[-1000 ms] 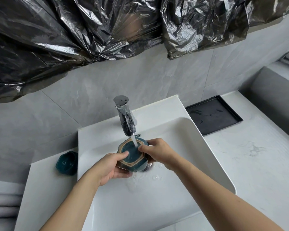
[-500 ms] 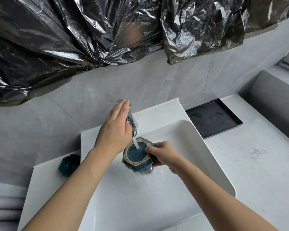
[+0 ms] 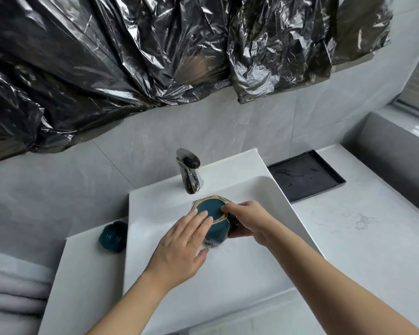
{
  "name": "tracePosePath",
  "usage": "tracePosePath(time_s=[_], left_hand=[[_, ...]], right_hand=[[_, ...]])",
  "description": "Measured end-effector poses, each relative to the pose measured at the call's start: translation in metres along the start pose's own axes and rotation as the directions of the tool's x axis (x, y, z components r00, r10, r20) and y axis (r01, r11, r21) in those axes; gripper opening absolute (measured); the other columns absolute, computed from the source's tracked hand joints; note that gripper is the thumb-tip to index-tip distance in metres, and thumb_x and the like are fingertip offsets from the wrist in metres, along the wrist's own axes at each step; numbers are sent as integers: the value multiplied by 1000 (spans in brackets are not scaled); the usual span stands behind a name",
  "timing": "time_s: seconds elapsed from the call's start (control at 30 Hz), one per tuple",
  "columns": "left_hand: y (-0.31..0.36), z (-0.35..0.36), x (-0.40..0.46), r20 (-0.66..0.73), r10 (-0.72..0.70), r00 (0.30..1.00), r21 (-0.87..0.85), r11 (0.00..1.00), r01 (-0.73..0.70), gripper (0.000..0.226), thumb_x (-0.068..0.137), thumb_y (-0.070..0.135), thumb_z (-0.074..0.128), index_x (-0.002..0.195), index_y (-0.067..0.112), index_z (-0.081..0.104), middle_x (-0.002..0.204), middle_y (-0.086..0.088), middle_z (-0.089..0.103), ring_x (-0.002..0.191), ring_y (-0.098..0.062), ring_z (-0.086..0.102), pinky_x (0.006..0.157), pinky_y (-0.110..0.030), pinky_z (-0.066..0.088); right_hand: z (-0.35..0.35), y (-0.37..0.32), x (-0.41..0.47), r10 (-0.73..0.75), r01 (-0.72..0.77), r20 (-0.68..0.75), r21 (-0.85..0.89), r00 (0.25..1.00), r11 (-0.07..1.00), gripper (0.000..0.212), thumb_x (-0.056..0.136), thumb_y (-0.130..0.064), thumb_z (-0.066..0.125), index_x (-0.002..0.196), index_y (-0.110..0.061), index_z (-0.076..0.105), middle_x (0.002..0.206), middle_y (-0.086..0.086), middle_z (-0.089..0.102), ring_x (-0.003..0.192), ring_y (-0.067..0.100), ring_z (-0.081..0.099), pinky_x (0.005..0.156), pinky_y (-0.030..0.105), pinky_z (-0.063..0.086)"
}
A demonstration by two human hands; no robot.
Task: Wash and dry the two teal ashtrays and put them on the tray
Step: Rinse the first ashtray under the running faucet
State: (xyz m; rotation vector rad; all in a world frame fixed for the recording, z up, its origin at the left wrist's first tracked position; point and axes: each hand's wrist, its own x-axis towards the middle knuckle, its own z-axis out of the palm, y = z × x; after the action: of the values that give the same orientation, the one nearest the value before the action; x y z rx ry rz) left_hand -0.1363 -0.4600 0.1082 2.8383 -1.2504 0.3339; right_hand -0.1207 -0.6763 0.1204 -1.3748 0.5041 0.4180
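Over the white rectangular sink (image 3: 271,197), our right hand (image 3: 249,221) grips the teal gold-rimmed ashtray (image 3: 209,209); our left hand (image 3: 182,247) lays flat, relaxed fingers on it.

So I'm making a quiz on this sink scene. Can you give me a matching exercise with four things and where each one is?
Things:
1. ashtray in hand
2. second ashtray
3. black tray
4. faucet

Places:
A. on the counter right of the basin
B. held over the basin
C. on the ledge left of the basin
D. behind the basin, by the wall

Pairs: 1-B, 2-C, 3-A, 4-D
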Motion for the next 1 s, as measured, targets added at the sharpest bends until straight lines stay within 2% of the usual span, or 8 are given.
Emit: tracePosePath(time_s=[0.33,0.43,0.5,0.6,0.7,0.83,0.93,1.0], left_hand=[[-12,-17,2,-110,157,981,49,987,-152,52,72,33,67,112,0,70,113,-9,73,107,-24,70,94,-31,56],[-18,-13,4,-68,38,997,-70,997,-43,53,66,39,63,108,7,68,95,-2,74,84,-21,71,62,-33,60],[-22,-4,4,-25,-133,991,-161,979,128,51,64,46,63,105,17,65,81,6,68,71,-20,64,56,-32,55],[-28,18,1,68,-420,905,-402,818,410,49,61,53,65,102,28,66,80,11,70,74,-14,64,69,-28,54],[-33,43,-8,114,-516,849,-635,620,462,40,58,49,68,90,25,70,76,8,73,70,-12,67,70,-33,58],[-34,67,-14,226,-534,815,-838,321,442,44,60,42,70,85,6,69,79,-14,74,77,-35,73,77,-53,60],[-29,72,-13,302,-534,789,-891,135,432,55,63,38,67,88,-11,65,65,-13,66,62,-30,66,68,-46,63],[-23,71,-12,362,-536,762,-899,14,437,40,77,32,65,91,-6,67,65,-10,64,62,-28,64,62,-39,61]], right_hand=[[4,4,-16,41,-26,77,-184,996,983,38,85,-33,65,99,2,69,74,15,72,69,34,72,77,45,62],[5,14,-5,-29,56,86,-338,996,939,57,89,-55,55,98,-1,69,77,15,72,65,34,72,74,42,62],[4,29,5,-168,194,98,-456,981,868,63,90,-66,46,96,-7,69,83,10,72,69,32,72,74,43,62],[-2,56,22,-405,424,183,-627,896,654,56,86,-71,48,115,-26,63,100,1,70,84,20,68,82,44,57],[-5,76,40,-483,496,256,-727,838,475,64,86,-57,61,142,-32,43,124,-9,60,98,8,65,89,35,54],[3,86,54,-547,547,236,-657,803,519,36,94,-28,59,131,-30,56,110,-10,70,81,9,71,82,38,58],[9,86,56,-572,539,181,-633,800,555,35,93,-14,49,120,-27,66,90,-4,75,76,18,73,75,38,62],[12,86,53,-523,517,160,-543,837,661,36,92,-9,47,118,-26,68,89,6,76,77,21,74,73,38,63]])
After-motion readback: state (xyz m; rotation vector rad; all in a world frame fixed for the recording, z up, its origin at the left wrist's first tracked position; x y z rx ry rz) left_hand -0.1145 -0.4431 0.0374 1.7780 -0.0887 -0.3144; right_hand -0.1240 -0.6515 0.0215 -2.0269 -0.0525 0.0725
